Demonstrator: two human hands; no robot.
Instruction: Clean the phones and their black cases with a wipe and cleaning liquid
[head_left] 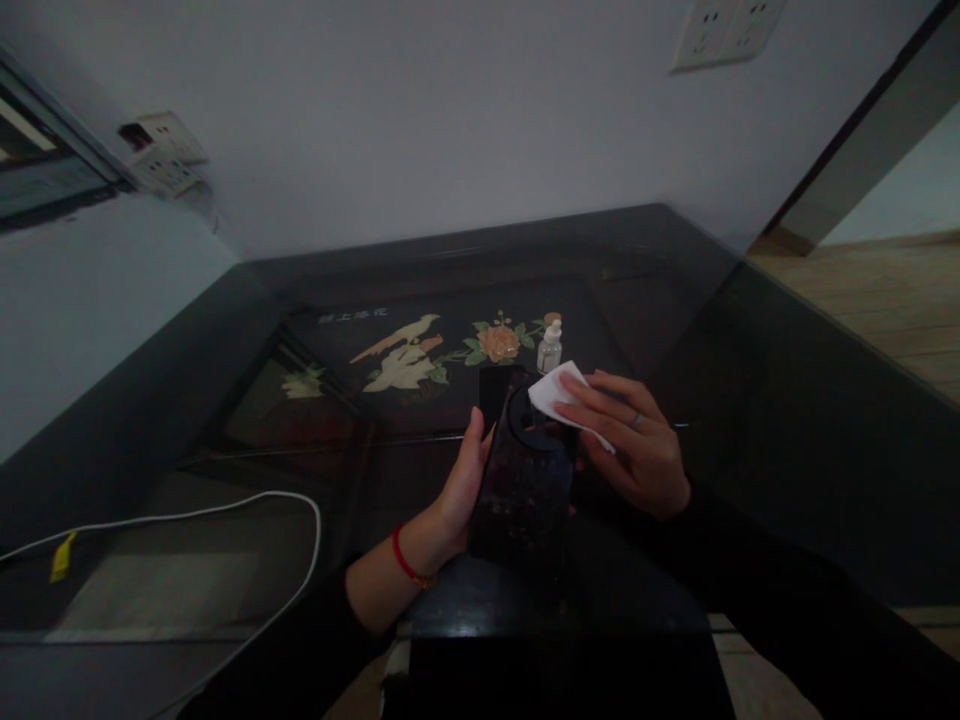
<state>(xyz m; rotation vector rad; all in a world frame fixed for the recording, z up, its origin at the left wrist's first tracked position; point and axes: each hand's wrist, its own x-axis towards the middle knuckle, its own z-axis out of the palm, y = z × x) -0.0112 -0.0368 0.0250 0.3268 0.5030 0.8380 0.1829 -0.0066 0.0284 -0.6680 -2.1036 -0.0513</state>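
Observation:
My left hand [459, 492] grips a dark phone [525, 480] from its left side, back facing up, with a round camera ring near the top. My right hand [637, 440] presses a folded white wipe [556, 392] against the phone's upper right part, fingers closed flat over the wipe. A ring shows on one finger of that hand. A red string bracelet [405, 560] circles my left wrist. Both hands hover over the dark glass-topped table [787, 420].
A small clear spray bottle [550, 345] stands just behind the phone on the table's inlaid bird-and-flower panel [420, 350]. A white cable [225, 505] with a yellow tag loops at the left. Wall sockets [161, 150] sit at upper left. Wooden floor [885, 300] lies to the right.

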